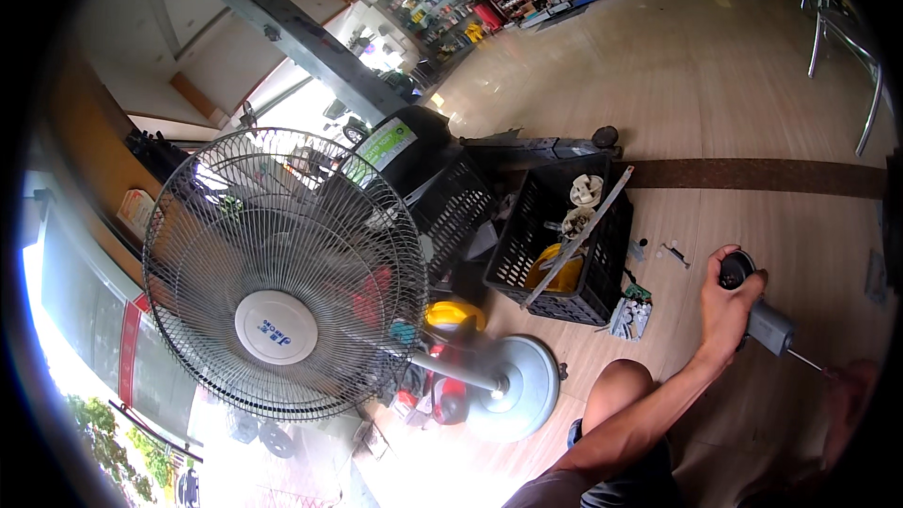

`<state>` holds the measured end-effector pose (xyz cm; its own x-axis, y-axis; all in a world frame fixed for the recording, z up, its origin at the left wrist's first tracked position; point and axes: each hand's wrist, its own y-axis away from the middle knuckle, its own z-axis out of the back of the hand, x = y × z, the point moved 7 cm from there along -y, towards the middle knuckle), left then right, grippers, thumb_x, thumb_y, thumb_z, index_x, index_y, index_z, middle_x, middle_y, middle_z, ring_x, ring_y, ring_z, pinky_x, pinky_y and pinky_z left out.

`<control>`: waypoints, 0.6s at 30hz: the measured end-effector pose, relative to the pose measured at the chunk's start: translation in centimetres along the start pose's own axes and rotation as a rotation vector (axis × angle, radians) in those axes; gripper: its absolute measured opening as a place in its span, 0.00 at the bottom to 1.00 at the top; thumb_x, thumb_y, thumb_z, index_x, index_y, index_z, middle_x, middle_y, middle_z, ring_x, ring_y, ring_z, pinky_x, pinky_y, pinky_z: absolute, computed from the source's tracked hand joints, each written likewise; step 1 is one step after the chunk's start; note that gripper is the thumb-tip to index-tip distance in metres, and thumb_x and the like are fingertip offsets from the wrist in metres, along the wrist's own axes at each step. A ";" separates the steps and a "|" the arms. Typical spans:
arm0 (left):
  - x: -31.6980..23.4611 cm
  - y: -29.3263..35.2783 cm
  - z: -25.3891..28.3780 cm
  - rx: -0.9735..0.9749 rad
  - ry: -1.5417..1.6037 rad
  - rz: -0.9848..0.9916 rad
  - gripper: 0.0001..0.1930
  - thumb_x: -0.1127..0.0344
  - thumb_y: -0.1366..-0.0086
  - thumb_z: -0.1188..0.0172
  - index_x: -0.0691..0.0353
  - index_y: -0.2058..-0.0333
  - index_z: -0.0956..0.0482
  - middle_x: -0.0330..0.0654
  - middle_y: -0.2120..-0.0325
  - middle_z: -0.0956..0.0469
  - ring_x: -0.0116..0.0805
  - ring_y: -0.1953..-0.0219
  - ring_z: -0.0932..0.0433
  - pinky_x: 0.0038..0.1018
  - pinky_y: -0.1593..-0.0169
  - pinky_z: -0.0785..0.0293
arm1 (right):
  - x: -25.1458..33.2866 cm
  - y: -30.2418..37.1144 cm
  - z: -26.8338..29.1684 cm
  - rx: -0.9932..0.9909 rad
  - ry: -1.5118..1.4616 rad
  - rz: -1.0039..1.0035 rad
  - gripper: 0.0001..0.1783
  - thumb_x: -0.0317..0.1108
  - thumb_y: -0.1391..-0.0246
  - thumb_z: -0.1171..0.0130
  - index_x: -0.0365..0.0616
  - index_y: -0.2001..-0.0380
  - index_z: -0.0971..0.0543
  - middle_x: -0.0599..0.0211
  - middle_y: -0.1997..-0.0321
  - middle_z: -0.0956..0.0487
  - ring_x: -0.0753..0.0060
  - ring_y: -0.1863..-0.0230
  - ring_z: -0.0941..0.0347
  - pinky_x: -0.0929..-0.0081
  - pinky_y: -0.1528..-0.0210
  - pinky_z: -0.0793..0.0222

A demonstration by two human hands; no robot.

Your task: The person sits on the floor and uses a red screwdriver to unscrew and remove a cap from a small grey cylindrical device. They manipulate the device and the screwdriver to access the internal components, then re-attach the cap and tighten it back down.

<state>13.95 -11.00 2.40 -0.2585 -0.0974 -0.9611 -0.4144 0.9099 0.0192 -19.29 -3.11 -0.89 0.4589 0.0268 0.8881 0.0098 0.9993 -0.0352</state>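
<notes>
The left hand [732, 309] grips a grey-and-black, round-ended device [769, 325]. The right hand [854, 397] is blurred—I cannot tell its grip.

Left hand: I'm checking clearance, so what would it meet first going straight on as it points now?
The way ahead of the left hand looks free as far as the picture shows, over pale floor toward the dark brown strip; the hand's height is unclear.
</notes>
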 end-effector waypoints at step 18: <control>1.8 -1.0 -0.1 0.070 -0.165 -0.025 0.26 0.68 0.44 0.33 0.57 0.46 0.30 0.34 0.67 0.26 0.25 0.63 0.28 0.23 0.57 0.30 | 3.8 0.6 -3.1 0.249 -0.136 0.043 0.14 0.43 0.32 0.51 0.43 0.58 0.28 0.71 0.76 0.29 0.76 0.77 0.35 0.77 0.75 0.38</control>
<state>13.80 -12.08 0.65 -0.0994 -0.0578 -0.9934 -0.3556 0.9345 -0.0188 -14.75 -2.49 1.02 0.3302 0.0551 0.9423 -0.2333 0.9721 0.0249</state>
